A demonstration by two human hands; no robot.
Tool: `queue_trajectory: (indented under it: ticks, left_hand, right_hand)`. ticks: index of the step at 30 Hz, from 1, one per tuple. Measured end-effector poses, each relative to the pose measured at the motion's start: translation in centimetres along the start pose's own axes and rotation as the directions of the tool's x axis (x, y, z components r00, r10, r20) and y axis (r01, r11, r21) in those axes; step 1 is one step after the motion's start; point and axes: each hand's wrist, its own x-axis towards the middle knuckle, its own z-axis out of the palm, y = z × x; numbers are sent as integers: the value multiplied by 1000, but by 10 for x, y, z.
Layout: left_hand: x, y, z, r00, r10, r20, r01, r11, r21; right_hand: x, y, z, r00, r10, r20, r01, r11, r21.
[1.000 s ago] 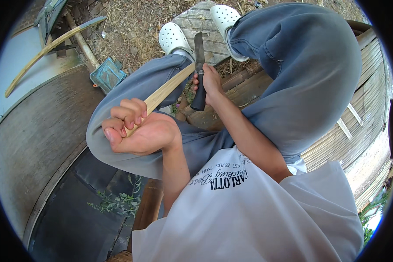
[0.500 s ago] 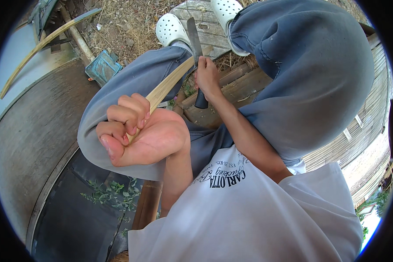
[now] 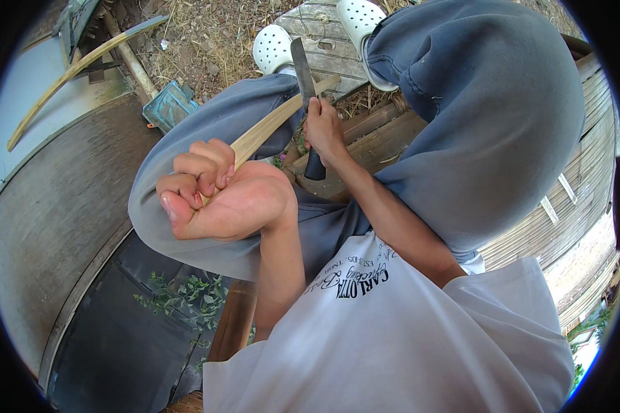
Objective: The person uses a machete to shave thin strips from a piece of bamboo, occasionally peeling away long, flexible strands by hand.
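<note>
A pale strip of wood or bamboo runs from my left hand up and to the right, across my left leg and past the knife. The fingers of my left hand are wrapped round its near end, palm up. In my right hand is a knife with a dark, broad blade and a black handle. The knife's blade points away from me and crosses over the strip near the far end. Beyond the blade, the strip's tip shows above the ground between my feet.
Behind the strip lie a slatted wooden board and a bamboo seat. At the left are a blue plastic basket, a long curved strip and a curved brown panel. Green leaves grow near my left elbow.
My left hand has risen slightly with the strip's near end. The knife has shifted a little down and toward the left in view, still across the strip.
</note>
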Motion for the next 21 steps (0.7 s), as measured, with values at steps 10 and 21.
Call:
queue_trajectory:
  ticks: [10, 21]
  left_hand:
    - [3, -5, 0, 999, 39, -13, -38, 999, 34]
    - [6, 0, -4, 998, 1, -60, -2, 1000, -8]
  right_hand:
    - [-27, -8, 6, 1000, -9, 9, 9, 1000, 5]
    - [-33, -12, -1, 998, 15, 65, -18, 999, 40]
